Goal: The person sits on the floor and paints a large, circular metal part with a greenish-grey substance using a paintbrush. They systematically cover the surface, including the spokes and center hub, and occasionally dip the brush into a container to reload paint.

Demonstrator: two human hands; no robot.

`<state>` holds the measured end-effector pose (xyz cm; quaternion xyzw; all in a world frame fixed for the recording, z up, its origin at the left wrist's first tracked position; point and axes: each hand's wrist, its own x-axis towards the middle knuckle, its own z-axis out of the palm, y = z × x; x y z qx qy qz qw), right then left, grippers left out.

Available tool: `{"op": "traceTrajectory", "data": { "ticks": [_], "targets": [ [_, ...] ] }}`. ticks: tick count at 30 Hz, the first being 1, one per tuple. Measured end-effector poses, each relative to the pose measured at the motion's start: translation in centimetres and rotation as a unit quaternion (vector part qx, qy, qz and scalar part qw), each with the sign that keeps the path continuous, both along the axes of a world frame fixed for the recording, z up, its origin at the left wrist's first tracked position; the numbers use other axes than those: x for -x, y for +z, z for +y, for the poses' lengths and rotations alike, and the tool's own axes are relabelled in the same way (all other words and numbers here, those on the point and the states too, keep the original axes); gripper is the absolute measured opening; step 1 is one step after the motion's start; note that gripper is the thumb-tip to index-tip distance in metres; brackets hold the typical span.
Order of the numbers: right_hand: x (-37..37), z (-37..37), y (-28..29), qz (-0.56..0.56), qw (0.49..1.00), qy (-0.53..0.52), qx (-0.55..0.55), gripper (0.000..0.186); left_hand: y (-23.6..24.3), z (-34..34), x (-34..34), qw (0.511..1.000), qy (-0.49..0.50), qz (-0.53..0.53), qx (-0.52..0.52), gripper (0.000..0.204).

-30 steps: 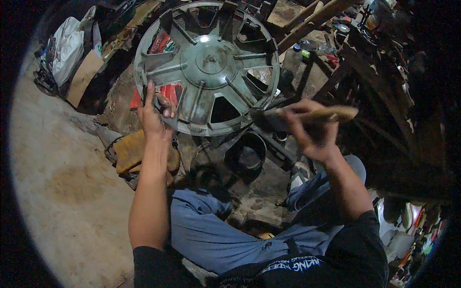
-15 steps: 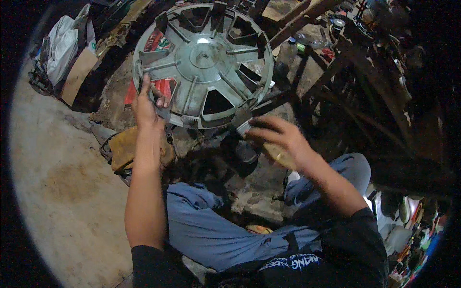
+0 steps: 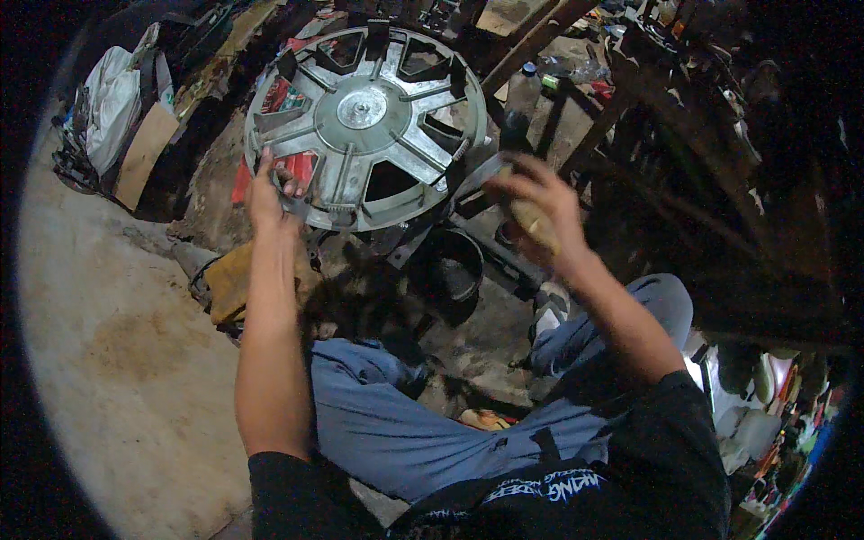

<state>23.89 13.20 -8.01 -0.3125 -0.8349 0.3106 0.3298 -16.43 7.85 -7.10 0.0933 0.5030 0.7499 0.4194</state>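
Observation:
A grey plastic wheel cover (image 3: 351, 162), its clip-lined back toward me, is held up in the upper middle. My left hand (image 3: 273, 196) grips its lower left rim, thumb on the near side. In my right hand (image 3: 540, 200), off the cover's lower right edge, is what looks like a paintbrush with a pale yellow handle (image 3: 535, 223). Its grey end points toward the rim, apart from it or barely touching; motion blur hides which. The right fingers are wrapped round the brush.
Below the cover stands a dark round bucket (image 3: 450, 274). A yellow-brown cloth-like bundle (image 3: 229, 283) lies near my left forearm. Red packaging (image 3: 241, 180) shows behind the cover. A bottle (image 3: 522, 94) and dark beams (image 3: 630, 117) are at the right, a white bag (image 3: 112, 99) far left.
The wheel cover has shifted slightly left and tilted, its middle now shinier. My right hand has moved up and a little right with the brush, uncovering more of the bucket.

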Motion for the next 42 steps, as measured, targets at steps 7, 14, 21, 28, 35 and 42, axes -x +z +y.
{"op": "traceTrajectory", "data": {
  "ticks": [7,14,21,28,35,42],
  "targets": [
    [0.8,-0.7,2.5,0.024,0.979,0.115,-0.169,0.028,1.9,-0.7,-2.2,0.996,0.016,0.084,0.011,0.026],
    [-0.6,1.4,5.9,0.148,0.981,-0.051,-0.111,0.015,4.0,-1.9,-3.8,0.991,0.006,0.129,-0.023,0.028],
    [1.7,1.9,5.8,0.324,0.851,-0.195,0.363,0.038,1.1,-1.6,-3.9,0.989,-0.011,0.137,0.061,0.026],
    [0.6,4.0,1.6,0.357,0.742,-0.185,0.537,0.039,0.5,-1.3,-4.4,0.876,0.013,0.411,0.253,0.043],
    [0.7,3.5,3.4,0.382,0.733,-0.208,0.522,0.035,-1.1,-1.9,-3.7,0.901,-0.076,0.339,0.261,0.055],
    [-1.1,4.3,4.7,0.407,0.744,-0.231,0.477,0.037,1.0,-3.4,-4.2,0.864,-0.214,0.290,0.352,0.064]
  ]
}}
